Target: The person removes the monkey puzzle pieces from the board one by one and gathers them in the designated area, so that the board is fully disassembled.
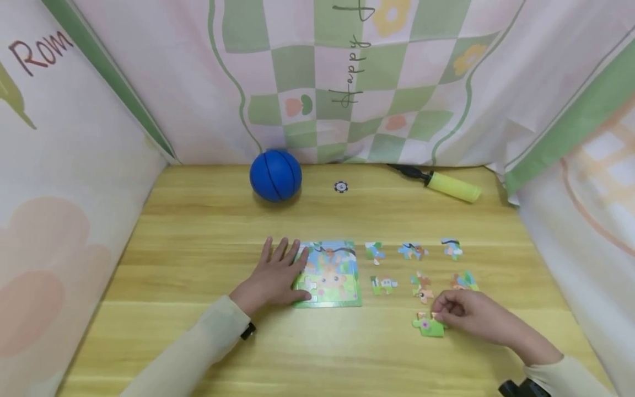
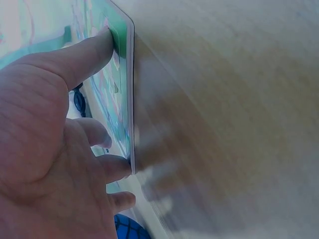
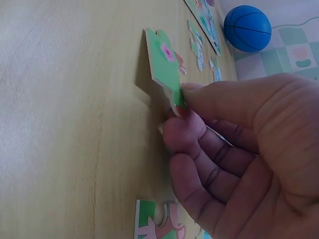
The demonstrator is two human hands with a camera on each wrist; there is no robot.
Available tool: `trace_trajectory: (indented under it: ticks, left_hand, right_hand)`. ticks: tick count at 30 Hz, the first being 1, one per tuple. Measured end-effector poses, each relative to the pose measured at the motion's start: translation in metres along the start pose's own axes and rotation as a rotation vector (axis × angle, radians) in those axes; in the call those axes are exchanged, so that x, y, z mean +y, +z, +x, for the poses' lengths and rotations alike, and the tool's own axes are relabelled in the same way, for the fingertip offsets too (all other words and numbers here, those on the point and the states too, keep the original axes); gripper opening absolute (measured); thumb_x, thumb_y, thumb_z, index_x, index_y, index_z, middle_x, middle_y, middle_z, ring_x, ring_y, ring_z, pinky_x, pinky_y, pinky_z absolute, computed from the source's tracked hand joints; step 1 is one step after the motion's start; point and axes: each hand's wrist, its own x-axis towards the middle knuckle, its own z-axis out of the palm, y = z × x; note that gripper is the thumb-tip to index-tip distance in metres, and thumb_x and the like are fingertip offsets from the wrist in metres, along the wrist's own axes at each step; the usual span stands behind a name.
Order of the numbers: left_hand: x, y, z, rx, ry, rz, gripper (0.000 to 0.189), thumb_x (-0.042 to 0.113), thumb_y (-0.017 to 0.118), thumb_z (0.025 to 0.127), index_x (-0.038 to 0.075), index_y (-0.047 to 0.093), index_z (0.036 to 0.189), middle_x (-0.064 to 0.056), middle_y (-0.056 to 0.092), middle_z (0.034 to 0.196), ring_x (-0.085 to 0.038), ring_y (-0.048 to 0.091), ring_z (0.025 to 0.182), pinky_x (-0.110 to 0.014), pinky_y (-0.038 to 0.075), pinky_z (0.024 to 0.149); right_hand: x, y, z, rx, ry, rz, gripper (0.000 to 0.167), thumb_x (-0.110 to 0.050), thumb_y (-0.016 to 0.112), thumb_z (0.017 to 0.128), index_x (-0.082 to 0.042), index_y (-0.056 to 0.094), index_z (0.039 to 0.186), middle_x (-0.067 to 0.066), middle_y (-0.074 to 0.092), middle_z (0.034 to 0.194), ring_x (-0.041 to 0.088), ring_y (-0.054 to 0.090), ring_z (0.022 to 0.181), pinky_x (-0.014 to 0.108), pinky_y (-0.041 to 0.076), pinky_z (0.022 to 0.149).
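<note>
My left hand (image 1: 273,277) lies spread at the left side of a square picture puzzle board (image 1: 327,303). Its thumb (image 2: 92,55) rests on the board's green border, and the other fingers reach along the left edge. Thumb and forefinger of my right hand (image 1: 478,317) pinch a green puzzle piece (image 1: 430,327) with a pink flower. In the right wrist view this piece (image 3: 162,62) is tilted and raised off the table, casting a shadow. Loose pieces lie around it, among them a brown animal piece (image 1: 422,286) and one (image 1: 466,279) partly behind my right hand.
Several more loose pieces, such as a blue one (image 1: 413,251) and a green-and-white one (image 1: 383,285), lie right of the board. Farther back are a blue ball (image 1: 275,175), a round chip (image 1: 340,187) and a yellow-green pump (image 1: 452,186). Printed cloth (image 1: 347,127) hangs behind the table.
</note>
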Motion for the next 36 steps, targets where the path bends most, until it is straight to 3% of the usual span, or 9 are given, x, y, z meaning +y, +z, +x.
trace_trajectory:
  ticks: [17,24,30,36]
  left_hand:
    - [-0.007,0.005,-0.001,0.068,0.03,-0.059,0.101,0.073,0.053,0.091,0.016,0.014,0.164,-0.014,0.002,0.168,-0.04,-0.002,0.152,-0.06,-0.02,0.112]
    - [-0.014,0.004,-0.005,0.101,0.051,-0.106,0.103,0.073,0.056,0.09,0.013,0.017,0.164,-0.016,0.001,0.167,-0.04,-0.003,0.152,-0.058,-0.019,0.113]
    - [-0.017,0.003,-0.012,0.055,0.048,-0.098,0.116,0.081,0.06,0.081,0.01,0.018,0.163,-0.012,0.004,0.168,-0.041,-0.002,0.152,-0.059,-0.017,0.114]
    - [-0.015,0.006,-0.019,0.042,0.054,-0.121,0.118,0.081,0.062,0.079,0.006,0.022,0.162,-0.013,0.007,0.167,-0.042,0.0,0.152,-0.06,-0.014,0.114]
  right_hand:
    - [-0.012,-0.009,0.011,0.062,-0.089,-0.051,0.009,-0.019,0.069,0.099,-0.011,0.071,0.103,-0.006,0.07,0.094,0.008,0.066,0.082,0.025,0.056,0.068]
    - [-0.031,-0.007,0.036,0.008,-0.106,-0.005,0.017,-0.022,0.064,0.102,-0.008,0.07,0.109,-0.003,0.07,0.095,0.013,0.067,0.083,0.026,0.055,0.069]
    - [-0.055,0.003,0.059,-0.013,-0.172,-0.038,0.018,-0.024,0.064,0.103,-0.009,0.071,0.11,-0.003,0.07,0.094,0.009,0.065,0.083,0.027,0.055,0.069]
    - [-0.087,0.02,0.091,-0.03,-0.262,-0.042,0.017,-0.021,0.065,0.101,-0.008,0.072,0.11,-0.003,0.071,0.094,0.008,0.065,0.083,0.027,0.056,0.07]
